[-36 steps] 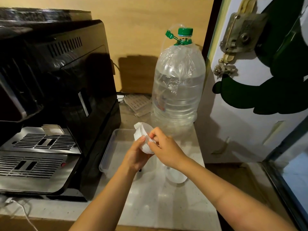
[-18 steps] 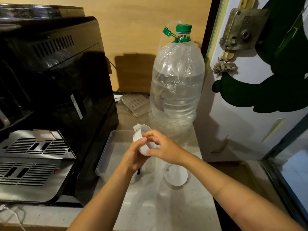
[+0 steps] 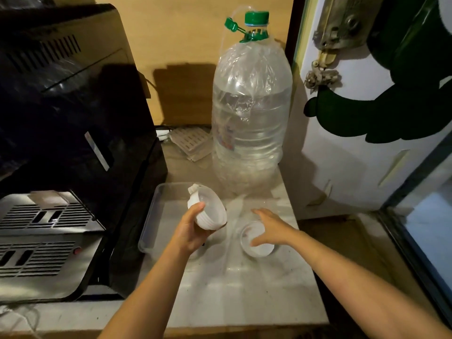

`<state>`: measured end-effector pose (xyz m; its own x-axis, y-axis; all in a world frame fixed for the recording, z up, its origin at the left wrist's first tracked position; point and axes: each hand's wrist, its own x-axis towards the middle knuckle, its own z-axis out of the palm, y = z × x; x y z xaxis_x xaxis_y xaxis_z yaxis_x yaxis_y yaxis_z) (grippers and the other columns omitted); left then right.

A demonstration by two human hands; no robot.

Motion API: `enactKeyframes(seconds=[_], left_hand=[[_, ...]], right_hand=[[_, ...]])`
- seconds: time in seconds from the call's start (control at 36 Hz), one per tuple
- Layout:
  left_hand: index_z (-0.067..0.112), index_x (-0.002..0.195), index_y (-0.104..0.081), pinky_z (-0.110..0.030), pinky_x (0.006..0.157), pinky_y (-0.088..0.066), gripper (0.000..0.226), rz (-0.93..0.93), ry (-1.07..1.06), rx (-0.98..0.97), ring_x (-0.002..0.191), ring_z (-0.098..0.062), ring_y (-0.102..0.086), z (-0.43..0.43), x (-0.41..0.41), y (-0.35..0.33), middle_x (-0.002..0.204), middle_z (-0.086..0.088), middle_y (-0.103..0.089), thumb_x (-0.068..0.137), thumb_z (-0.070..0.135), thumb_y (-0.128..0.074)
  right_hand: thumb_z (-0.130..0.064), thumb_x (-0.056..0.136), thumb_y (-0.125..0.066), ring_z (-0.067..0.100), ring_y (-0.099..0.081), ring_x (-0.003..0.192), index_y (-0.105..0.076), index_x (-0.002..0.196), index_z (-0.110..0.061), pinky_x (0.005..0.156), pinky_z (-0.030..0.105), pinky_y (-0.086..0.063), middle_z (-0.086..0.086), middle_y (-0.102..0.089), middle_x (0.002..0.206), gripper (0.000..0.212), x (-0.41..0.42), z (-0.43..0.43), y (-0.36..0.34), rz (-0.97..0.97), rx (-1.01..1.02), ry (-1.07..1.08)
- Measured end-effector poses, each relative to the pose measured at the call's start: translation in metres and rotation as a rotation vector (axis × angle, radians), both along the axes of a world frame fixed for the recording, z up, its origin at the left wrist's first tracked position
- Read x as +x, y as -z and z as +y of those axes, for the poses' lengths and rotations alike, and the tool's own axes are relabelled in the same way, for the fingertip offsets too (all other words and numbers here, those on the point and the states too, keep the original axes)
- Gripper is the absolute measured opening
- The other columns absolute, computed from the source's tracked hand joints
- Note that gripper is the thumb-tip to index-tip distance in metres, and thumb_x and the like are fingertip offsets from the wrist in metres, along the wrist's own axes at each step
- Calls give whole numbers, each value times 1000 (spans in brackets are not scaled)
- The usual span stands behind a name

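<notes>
My left hand grips a small white plastic cup above the counter, tilted with its mouth facing up and right. My right hand hovers with relaxed, spread fingers just over a round clear lid that lies flat on the pale counter; whether the fingers touch the lid is unclear. The two hands are apart.
A big clear water bottle with a green cap stands behind the hands. A shallow clear tray lies to the left beside a black coffee machine and its metal drip grille. A white door is at right.
My right hand let go of the white cup and moved down and right over the lid. My left hand still holds the cup, now tilted more open to view.
</notes>
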<state>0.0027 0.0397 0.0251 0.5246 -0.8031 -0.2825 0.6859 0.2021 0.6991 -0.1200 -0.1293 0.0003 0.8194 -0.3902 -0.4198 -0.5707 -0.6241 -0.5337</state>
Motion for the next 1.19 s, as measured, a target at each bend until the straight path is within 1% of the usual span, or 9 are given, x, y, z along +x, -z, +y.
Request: enactKeyframes(seconds=[0.17, 0.31, 0.39, 0.56, 0.75, 0.89, 0.94, 1.03, 1.19], left_hand=[[19, 97, -56, -32, 58, -62, 103, 12, 38, 11, 63, -16, -75, 6, -4, 9, 64, -1, -77, 3, 38, -94], [18, 101, -58, -34, 60, -62, 105, 36, 37, 40, 77, -24, -71, 10, -6, 17, 83, -9, -72, 4, 36, -95], [17, 101, -58, -35, 60, -62, 104, 39, 39, 53, 72, -22, -73, 13, -5, 20, 74, -7, -76, 6, 36, -95], [17, 99, -57, -36, 60, -62, 104, 44, 40, 50, 89, -29, -60, 16, -7, 20, 77, -9, -74, 4, 35, -96], [17, 102, -55, -36, 60, -62, 107, 66, 42, 47, 90, -29, -58, 17, -4, 17, 96, -12, -59, 4, 33, -96], [16, 101, -57, -34, 59, -62, 107, 24, 48, 45, 71, -24, -72, 14, 1, 17, 73, -8, -75, 2, 37, -95], [17, 104, -56, -35, 60, -62, 108, 6, 38, 24, 69, -21, -74, 12, 4, 14, 73, -6, -76, 6, 39, -95], [16, 109, -54, -36, 60, -63, 111, -7, 41, -3, 85, -28, -65, 9, 5, 7, 90, -12, -67, 9, 39, -96], [14, 110, -59, -35, 61, -62, 103, -49, 88, -56, 85, -25, -67, 4, 7, -6, 98, -12, -68, 18, 42, -96]], right_hand=[[-36, 67, -79, 24, -4, 146, -6, 147, -26, 116, 41, -24, 2, 2, 160, 109, -7, 10, 20, 118, -111, -51], [-34, 66, -79, 24, -11, 145, -8, 147, -27, 113, 44, -30, 2, -4, 159, 108, -7, 14, 27, 114, -135, -30], [-34, 67, -78, 24, -15, 144, -9, 147, -25, 111, 42, -34, 2, -10, 158, 106, -7, 15, 27, 103, -154, -35], [-36, 68, -75, 25, -32, 135, -14, 146, -20, 102, 37, -41, 4, -23, 152, 99, -8, 16, 26, 65, -180, -18], [-39, 64, -75, 25, -41, 128, -22, 142, -27, 97, 38, -45, 2, -29, 147, 95, -2, 7, -6, -88, -116, 49], [-44, 50, -73, 17, -45, 121, -39, 121, -48, 91, 35, -47, -8, -43, 133, 78, 8, 2, -46, -297, 4, 66], [-35, 57, -78, 14, -43, 120, -41, 124, -42, 91, 30, -42, -10, -41, 131, 77, 11, 4, -62, -384, 71, 90], [-23, 66, -80, 8, -37, 114, -37, 133, -28, 91, 27, -37, -10, -34, 124, 79, 16, 10, -81, -459, 135, 73], [-27, 61, -83, 10, -42, 121, -40, 131, -26, 97, 29, -42, -10, -39, 131, 82, 25, 31, -92, -479, 211, -4]])
